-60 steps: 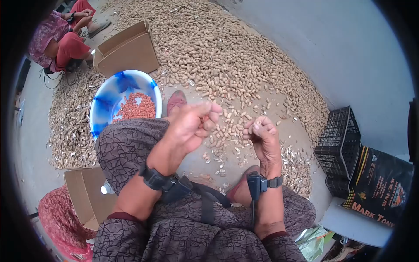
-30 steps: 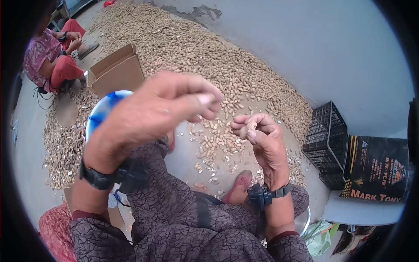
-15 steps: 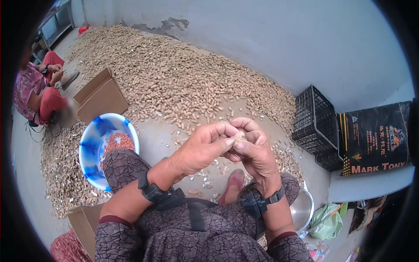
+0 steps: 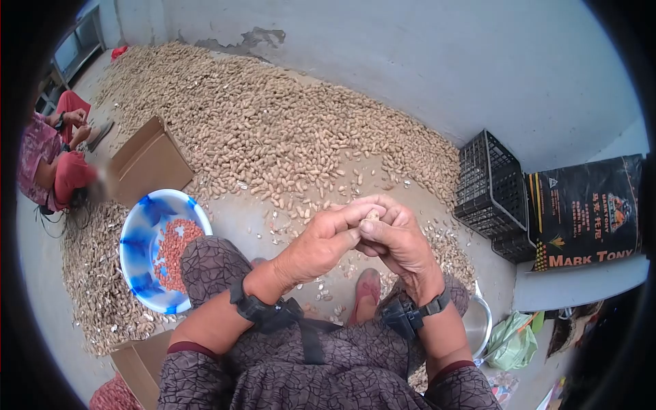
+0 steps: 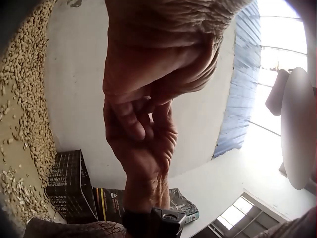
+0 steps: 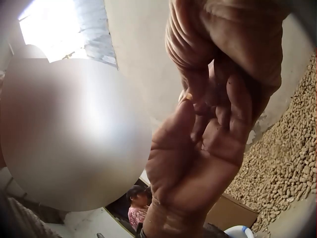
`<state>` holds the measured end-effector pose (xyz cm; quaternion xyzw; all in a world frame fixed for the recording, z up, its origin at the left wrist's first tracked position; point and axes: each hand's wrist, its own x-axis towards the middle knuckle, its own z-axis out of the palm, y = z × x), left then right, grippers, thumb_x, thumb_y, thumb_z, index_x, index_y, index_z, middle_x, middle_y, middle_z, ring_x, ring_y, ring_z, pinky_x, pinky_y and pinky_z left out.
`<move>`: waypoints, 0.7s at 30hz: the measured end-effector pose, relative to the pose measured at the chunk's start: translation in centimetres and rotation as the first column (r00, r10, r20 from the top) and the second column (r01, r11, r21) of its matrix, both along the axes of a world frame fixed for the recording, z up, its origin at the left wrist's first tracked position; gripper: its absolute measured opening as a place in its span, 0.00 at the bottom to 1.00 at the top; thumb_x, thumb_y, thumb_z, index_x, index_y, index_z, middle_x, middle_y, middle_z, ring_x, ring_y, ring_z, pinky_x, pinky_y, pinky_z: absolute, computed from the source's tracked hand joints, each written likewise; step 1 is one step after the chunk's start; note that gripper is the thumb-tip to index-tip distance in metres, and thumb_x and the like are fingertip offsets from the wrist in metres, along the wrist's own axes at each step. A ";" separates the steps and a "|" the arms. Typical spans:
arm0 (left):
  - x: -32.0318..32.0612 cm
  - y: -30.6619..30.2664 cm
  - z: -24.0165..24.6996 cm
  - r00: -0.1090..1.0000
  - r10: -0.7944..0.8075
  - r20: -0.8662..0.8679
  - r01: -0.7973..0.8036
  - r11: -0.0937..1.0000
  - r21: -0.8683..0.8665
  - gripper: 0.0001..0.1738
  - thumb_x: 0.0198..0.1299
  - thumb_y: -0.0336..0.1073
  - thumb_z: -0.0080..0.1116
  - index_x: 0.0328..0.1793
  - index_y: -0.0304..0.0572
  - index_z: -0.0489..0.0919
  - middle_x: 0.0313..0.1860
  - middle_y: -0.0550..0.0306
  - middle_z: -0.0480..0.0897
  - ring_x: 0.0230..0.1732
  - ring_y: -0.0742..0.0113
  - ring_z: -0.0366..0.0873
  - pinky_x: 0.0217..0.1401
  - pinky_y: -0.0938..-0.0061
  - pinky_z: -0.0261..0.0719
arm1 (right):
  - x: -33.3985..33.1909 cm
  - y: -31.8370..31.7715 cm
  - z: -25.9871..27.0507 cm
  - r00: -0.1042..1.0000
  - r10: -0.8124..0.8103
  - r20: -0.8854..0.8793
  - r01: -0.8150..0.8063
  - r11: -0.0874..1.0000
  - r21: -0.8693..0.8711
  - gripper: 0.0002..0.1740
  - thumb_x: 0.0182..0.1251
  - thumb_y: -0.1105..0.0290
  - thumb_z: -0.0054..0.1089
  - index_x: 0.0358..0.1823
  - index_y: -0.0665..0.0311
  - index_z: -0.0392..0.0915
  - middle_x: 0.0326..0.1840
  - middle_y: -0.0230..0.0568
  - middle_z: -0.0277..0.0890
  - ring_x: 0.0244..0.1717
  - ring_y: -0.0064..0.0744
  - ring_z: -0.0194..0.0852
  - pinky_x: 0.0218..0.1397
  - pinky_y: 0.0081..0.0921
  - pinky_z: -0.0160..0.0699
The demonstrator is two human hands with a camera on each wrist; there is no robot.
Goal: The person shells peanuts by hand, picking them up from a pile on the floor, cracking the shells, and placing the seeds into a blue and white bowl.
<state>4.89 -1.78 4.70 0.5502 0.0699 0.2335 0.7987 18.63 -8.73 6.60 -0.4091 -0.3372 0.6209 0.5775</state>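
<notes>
Both hands meet above the lap in the head view. The right hand pinches a pale peanut between thumb and curled fingers. From the left, the left hand reaches in with its thumb and bent fingers on the same peanut, partly covering it. In the left wrist view the fingers of the left hand overlap the palm of the right hand. The right wrist view shows the hands' fingertips touching, with the peanut mostly hidden.
A blue-and-white basin with red kernels stands beside the left knee. Unshelled peanuts spread along the wall. Cardboard box, black crate, printed bag, metal bowl and a seated person surround the work area.
The left hand has swung from over the basin side back to the right hand and now touches the peanut there. The head view has tilted, showing more wall and floor.
</notes>
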 end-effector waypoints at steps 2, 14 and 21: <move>0.4 -0.2 -0.3 0.995 0.047 0.084 -0.053 0.997 0.062 0.19 0.60 0.28 0.45 0.57 0.30 0.66 0.45 0.55 0.73 0.44 0.73 0.72 0.47 0.78 0.73 | 0.1 0.2 0.0 0.998 -0.042 0.056 0.042 0.999 -0.013 0.15 0.55 0.71 0.59 0.43 0.70 0.71 0.27 0.30 0.72 0.21 0.12 0.62 0.18 0.10 0.56; 3.0 1.0 -2.3 0.998 0.062 -0.010 -0.060 0.995 0.083 0.18 0.61 0.32 0.46 0.55 0.27 0.67 0.49 0.54 0.73 0.46 0.72 0.72 0.51 0.75 0.72 | 1.7 1.4 -1.8 0.976 -0.192 0.103 0.197 0.979 -0.044 0.13 0.56 0.70 0.59 0.40 0.70 0.73 0.27 0.31 0.74 0.23 0.12 0.67 0.22 0.09 0.64; 4.0 2.0 -1.3 0.994 -0.088 0.065 0.098 0.981 -0.166 0.25 0.60 0.30 0.47 0.62 0.28 0.60 0.51 0.52 0.72 0.49 0.70 0.72 0.55 0.74 0.72 | 3.3 1.8 -2.3 0.992 -0.123 -0.023 0.122 0.991 -0.052 0.21 0.54 0.68 0.60 0.46 0.74 0.68 0.32 0.38 0.74 0.31 0.21 0.72 0.31 0.15 0.72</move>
